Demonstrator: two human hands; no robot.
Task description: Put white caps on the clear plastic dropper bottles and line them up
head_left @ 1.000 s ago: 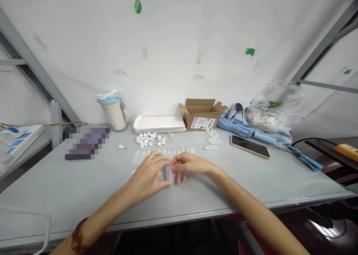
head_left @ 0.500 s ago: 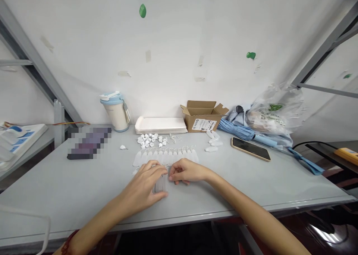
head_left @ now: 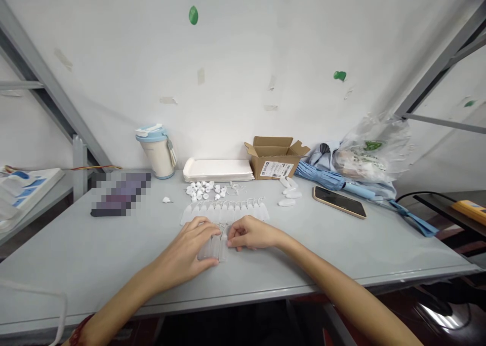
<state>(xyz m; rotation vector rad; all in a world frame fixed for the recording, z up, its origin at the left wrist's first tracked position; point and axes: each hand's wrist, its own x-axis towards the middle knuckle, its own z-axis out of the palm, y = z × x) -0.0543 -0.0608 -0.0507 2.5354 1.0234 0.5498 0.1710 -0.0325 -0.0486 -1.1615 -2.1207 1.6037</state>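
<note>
left hand (head_left: 186,252) | spread across clear tubes (head_left: 215,248) | right hand (head_left: 251,232) curled | can't tell if pinching

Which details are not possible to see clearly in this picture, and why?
In the head view:
- Cardboard box: floor hidden by front wall.
- Its label: print too small.
- Dark item: blurred by pixels.
- Red bracelet: cut by bottom edge.
- Clear tubes: partly covered by left hand.

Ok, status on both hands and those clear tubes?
Left hand spanning near tubes. Right hand at their right end; both grips unclear. Tubes side by side. Farther row just beyond.
</note>
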